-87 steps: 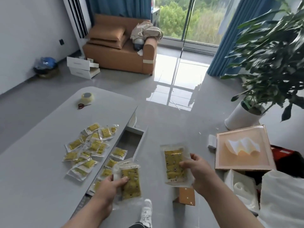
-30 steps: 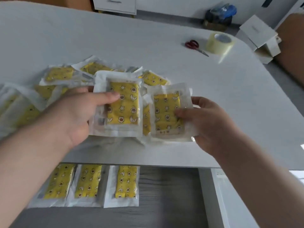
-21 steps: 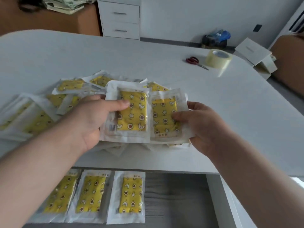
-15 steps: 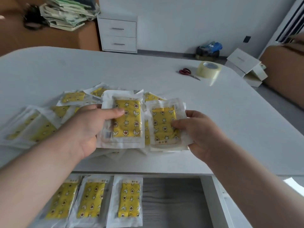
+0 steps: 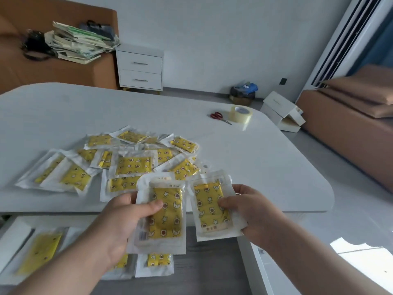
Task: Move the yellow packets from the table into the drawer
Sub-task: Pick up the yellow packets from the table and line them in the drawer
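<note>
Now both hands are up over the near edge of the table (image 5: 265, 158), each gripping one yellow packet. The left hand (image 5: 125, 220) holds the left packet (image 5: 164, 218) with the thumb across its front and the fingers curled behind. The right hand (image 5: 253, 213) pinches the right packet (image 5: 209, 206) the same way along its right side. The two packets hang side by side, close together, upright to the camera, above the open drawer (image 5: 204, 271).

Behind them on the table lies the loose pile (image 5: 133, 165) of yellow packets, overlapping at all angles. In the drawer, a row of stored packets (image 5: 158, 262) lies flat on the grey floor. The left forearm and the left packet cover the middle of that row, so its count cannot be told. The one at far left is blurred.

Further back on the table, well apart from the pile, red-handled scissors (image 5: 220, 117) lie just beside a roll of clear tape (image 5: 241, 113). Beyond the table stand a white nightstand (image 5: 140, 69) and a brown sofa carrying a stack of papers (image 5: 80, 43). White boxes (image 5: 282, 114) sit on the floor to the right, near a brown couch (image 5: 350, 128).
</note>
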`<action>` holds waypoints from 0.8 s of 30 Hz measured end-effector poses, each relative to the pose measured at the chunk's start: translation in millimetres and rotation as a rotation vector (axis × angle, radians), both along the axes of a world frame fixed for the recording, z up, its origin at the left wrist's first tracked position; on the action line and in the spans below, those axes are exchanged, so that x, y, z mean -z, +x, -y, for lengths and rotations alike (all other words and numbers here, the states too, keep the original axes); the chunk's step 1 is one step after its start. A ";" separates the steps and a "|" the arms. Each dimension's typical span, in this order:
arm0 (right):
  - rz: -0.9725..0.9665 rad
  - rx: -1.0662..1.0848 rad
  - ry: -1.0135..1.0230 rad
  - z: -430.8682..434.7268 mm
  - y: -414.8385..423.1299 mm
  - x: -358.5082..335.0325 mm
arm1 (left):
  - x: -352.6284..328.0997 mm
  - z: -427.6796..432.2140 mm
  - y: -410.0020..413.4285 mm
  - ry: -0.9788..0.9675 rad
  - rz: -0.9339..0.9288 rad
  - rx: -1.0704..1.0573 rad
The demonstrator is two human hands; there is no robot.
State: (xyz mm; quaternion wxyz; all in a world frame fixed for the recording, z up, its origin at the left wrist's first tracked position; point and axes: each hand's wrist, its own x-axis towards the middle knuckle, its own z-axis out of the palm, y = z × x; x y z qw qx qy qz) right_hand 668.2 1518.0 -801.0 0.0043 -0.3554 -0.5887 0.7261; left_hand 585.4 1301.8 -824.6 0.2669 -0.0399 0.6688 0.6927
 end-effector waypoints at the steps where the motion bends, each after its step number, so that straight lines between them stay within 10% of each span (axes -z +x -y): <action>1: 0.019 -0.002 0.008 1.3 8.0 0.9 | 3.0 2.4 5.6 -0.017 0.007 0.013; 24: 0.415 -0.040 0.267 -26.2 4.1 130.6 | 110.8 -59.6 9.3 -0.501 0.136 0.095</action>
